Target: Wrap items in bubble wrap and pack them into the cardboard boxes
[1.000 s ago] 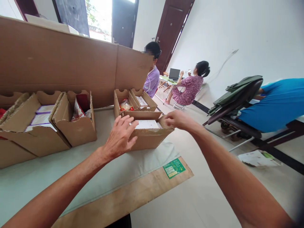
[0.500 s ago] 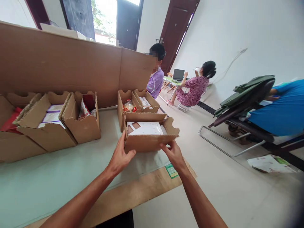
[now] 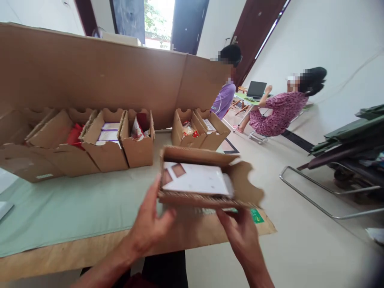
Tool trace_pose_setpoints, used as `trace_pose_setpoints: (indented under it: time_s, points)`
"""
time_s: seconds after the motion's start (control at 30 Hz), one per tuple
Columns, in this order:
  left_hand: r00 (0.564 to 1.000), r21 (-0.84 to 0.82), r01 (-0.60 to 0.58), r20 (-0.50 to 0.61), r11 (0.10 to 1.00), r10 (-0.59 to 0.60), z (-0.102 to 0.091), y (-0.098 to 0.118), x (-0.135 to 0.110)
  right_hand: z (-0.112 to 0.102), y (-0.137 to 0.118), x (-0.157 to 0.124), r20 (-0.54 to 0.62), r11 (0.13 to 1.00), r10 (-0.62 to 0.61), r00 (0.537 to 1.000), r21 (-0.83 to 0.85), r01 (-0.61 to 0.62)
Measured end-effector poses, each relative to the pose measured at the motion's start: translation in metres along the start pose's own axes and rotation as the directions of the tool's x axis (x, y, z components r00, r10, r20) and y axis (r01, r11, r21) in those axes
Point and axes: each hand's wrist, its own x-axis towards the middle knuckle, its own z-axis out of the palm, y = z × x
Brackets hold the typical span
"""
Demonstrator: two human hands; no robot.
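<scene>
Between my two hands I hold a brown cardboard box (image 3: 207, 202), open at the top and tilted toward me above the table's front edge. Inside it lies a flat white piece (image 3: 198, 179) with square cut-outs at its left end. My left hand (image 3: 151, 222) grips the box's left end, its thumb along the near side. My right hand (image 3: 240, 230) supports the lower near side toward the right end; some of its fingertips are hidden under the box.
Several similar boxes (image 3: 139, 154) line a cardboard partition (image 3: 120, 80), two (image 3: 186, 140) of them right of a gap. A pale green cloth (image 3: 90, 200) covers the wooden table (image 3: 45, 262). Two people (image 3: 277, 106) sit beyond; a metal-framed chair (image 3: 315, 208) stands right.
The box has come nearer to me, off its place by the two right-hand boxes, and tilts more. My hands moved with it, and the view has swung left.
</scene>
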Motion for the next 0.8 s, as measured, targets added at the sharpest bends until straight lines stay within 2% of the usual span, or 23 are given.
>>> trace_pose_setpoints:
  time_s: [0.07,0.13,0.2,0.27,0.33,0.37,0.43,0.53,0.63,0.7,0.8]
  points:
    - [0.995,0.007,-0.066,0.077,0.998,0.065,0.009,0.000,-0.016,-0.013,0.014,-0.024,-0.128,0.997,0.036,0.991,-0.065,-0.045]
    - [0.996,0.021,-0.036,0.086,0.999,0.034,0.000,-0.006,-0.033,-0.010,0.014,-0.048,-0.124,0.997,0.019,0.992,-0.065,-0.027]
    - [0.997,0.055,0.066,-0.029,0.996,-0.065,-0.025,-0.015,-0.040,0.010,-0.002,-0.060,-0.032,0.999,-0.025,0.999,-0.039,0.024]
    - [0.970,0.086,0.168,-0.195,0.982,-0.149,-0.054,-0.021,-0.032,0.034,-0.026,-0.057,0.074,0.995,-0.099,0.992,-0.013,0.101]
    - [0.951,0.088,0.194,-0.263,0.977,-0.165,-0.073,-0.024,-0.016,0.050,-0.042,-0.047,0.143,0.986,-0.165,0.976,0.002,0.167]
    - [0.955,0.085,0.181,-0.252,0.980,-0.154,-0.077,-0.024,-0.009,0.053,-0.044,-0.045,0.154,0.982,-0.185,0.971,-0.001,0.187]
    - [0.975,0.078,0.133,-0.189,0.988,-0.117,-0.075,-0.026,0.003,0.051,-0.035,-0.049,0.145,0.978,-0.199,0.969,-0.026,0.205]
    - [0.988,0.061,0.118,-0.109,0.991,-0.110,-0.060,-0.035,0.010,0.040,-0.003,-0.074,0.133,0.970,-0.218,0.967,-0.078,0.230]
    - [0.980,0.037,0.159,-0.129,0.987,-0.153,-0.050,-0.051,0.006,0.029,0.027,-0.095,0.179,0.953,-0.253,0.951,-0.124,0.277]
    - [0.974,0.027,0.177,-0.146,0.984,-0.172,-0.048,-0.059,0.000,0.025,0.037,-0.092,0.165,0.953,-0.240,0.957,-0.150,0.265]
    - [0.969,0.004,0.209,-0.136,0.978,-0.207,-0.046,-0.065,-0.009,0.025,0.040,-0.063,0.147,0.968,-0.210,0.967,-0.107,0.226]
